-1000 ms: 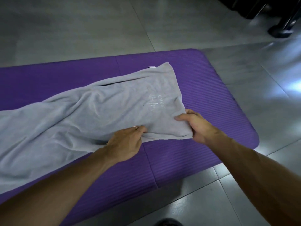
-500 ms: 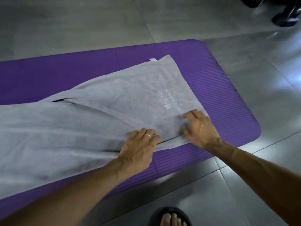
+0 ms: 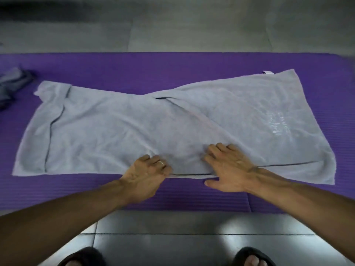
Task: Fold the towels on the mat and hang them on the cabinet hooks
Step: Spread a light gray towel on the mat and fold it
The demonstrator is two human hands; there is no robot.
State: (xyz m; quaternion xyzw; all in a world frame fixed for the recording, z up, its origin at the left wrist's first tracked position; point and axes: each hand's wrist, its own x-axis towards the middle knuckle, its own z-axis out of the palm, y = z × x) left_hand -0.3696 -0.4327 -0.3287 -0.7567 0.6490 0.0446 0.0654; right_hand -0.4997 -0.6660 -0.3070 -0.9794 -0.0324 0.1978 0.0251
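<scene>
Since half a second ago my view has swung square onto the purple mat [image 3: 172,70], and both hands have slid from the towel's right end to the middle of its near edge. Laid lengthwise along the mat, the grey towel [image 3: 107,129] is roughly doubled over, with a diagonal ridge running from its centre toward my right hand and pale embroidered lettering [image 3: 277,124] near its right end. A small white tag [image 3: 268,72] sticks out at the towel's far right corner.

At the towel's near edge, my left hand [image 3: 146,175], ring on one finger, has its fingers curled and bunching the cloth between fingers and thumb. Just right of it, my right hand [image 3: 228,169] lies palm-down on the towel, fingers spread and slightly bent, pressing the cloth, thumb stretched along the mat just off the towel's hem.

Off the towel's far left corner, a darker crumpled cloth [image 3: 11,83] sits on the mat. Nearer me than the towel, past the mat's edge, two sandalled feet [image 3: 251,258] stand on the glossy tile floor [image 3: 172,227].
</scene>
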